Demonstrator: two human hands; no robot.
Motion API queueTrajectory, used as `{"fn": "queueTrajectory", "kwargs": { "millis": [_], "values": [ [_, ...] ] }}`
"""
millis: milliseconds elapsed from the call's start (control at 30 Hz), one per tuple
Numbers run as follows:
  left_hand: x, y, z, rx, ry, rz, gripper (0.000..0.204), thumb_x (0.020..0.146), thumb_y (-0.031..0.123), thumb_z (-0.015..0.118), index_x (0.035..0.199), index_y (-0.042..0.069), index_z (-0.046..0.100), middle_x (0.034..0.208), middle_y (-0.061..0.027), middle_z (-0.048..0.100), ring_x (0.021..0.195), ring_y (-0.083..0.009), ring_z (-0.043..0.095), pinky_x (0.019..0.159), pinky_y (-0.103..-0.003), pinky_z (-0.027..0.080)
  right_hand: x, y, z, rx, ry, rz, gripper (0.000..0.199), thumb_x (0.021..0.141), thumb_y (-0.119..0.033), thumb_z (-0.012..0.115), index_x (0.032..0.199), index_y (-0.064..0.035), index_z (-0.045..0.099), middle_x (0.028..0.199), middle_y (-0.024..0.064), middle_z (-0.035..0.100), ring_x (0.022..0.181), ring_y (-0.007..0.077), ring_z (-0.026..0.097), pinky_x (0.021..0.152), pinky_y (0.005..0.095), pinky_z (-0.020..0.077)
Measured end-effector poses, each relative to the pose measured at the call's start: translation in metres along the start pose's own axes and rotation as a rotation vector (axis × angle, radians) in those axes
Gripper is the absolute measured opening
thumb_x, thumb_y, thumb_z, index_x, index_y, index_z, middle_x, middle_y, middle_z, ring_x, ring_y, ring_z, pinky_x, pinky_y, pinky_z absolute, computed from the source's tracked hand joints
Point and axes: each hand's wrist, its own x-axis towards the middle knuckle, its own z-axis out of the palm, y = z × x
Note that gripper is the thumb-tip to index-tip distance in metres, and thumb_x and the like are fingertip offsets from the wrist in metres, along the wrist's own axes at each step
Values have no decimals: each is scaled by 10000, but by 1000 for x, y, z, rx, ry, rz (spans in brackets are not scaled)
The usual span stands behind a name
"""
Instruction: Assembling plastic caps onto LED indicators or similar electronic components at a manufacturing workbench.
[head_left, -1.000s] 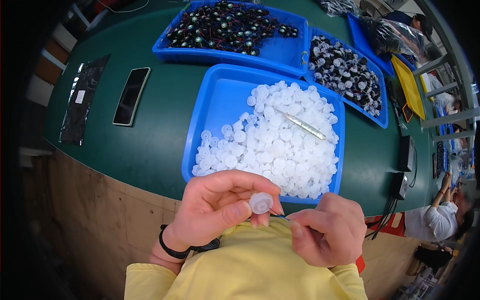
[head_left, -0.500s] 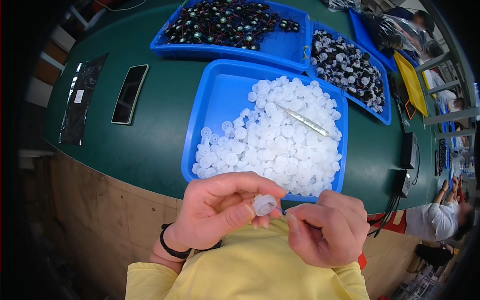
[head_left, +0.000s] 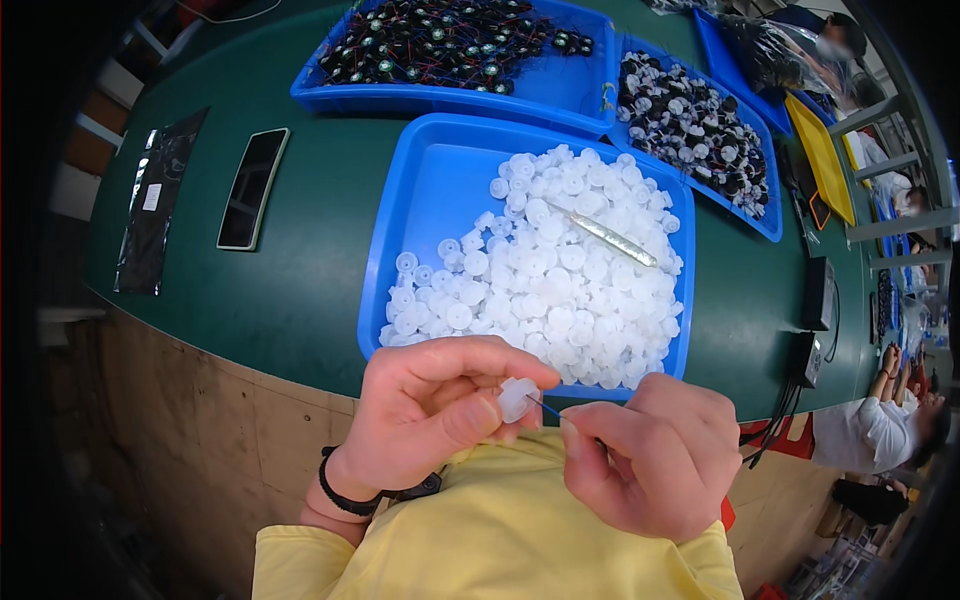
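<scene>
My left hand (head_left: 440,400) grips a small translucent white plastic cap (head_left: 517,398) between thumb and fingers, close in front of my yellow shirt. My right hand (head_left: 655,450) is closed, with thumb and forefinger pinching a thin, dark, wire-like piece (head_left: 548,408). Its far end reaches the cap's open side; how deep it goes I cannot tell. Just beyond both hands, a blue tray (head_left: 400,180) carries a heap of similar white caps (head_left: 560,290). Slim silvery tweezers (head_left: 610,240), or a tool like them, lie on the heap.
Behind stand a blue bin (head_left: 450,100) of dark wired parts and another bin (head_left: 765,190) of black-and-white parts. Left on the green table (head_left: 290,290) are a phone (head_left: 253,190) and a black plastic bag (head_left: 160,205). Black boxes with cables (head_left: 805,360) sit right; a person (head_left: 880,435) is beyond.
The cap has turned in my left fingers, so its open side points more toward my right hand. Both hands have shifted slightly left, with the thin piece still pinched.
</scene>
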Motion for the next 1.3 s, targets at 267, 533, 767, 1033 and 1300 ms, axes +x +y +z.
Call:
{"fn": "queueTrajectory", "kwargs": {
  "millis": [267,533,767,1033,1300],
  "values": [
    [1,-1,-1,25,55,-62,339,875,200,556,1037,-98,554,829,-121,584,689,-117,536,585,-219,429,-2,4,4,-29,19,-78,202,525,30,621,721,43,579,529,0,379,403,109,380,321,218,271],
    [1,-5,-9,-85,82,-31,291,874,87,512,1100,-95,518,891,-136,596,709,-123,527,633,-235,440,3,9,-10,125,-14,143,188,558,-5,685,727,-51,614,523,-4,412,403,119,411,354,236,294],
    [7,-6,-28,-164,255,-28,292,894,98,439,1116,-81,504,882,-121,573,706,-140,512,624,-255,427,-3,109,18,-216,35,253,107,695,-39,668,796,-65,641,623,46,476,478,159,496,428,280,377],
    [4,-6,-35,-141,290,-60,281,897,98,432,1101,-78,512,866,-111,568,696,-135,497,619,-251,416,8,122,39,-480,-350,196,71,724,-96,652,773,-64,612,819,53,541,539,225,561,470,300,441],
    [6,-4,-30,-159,278,-86,296,920,150,404,1087,-70,510,758,-58,524,644,-110,455,578,-246,376,15,124,46,-777,-516,-24,78,707,-64,570,674,-26,510,810,91,498,472,184,544,443,302,426]
  ]
}}
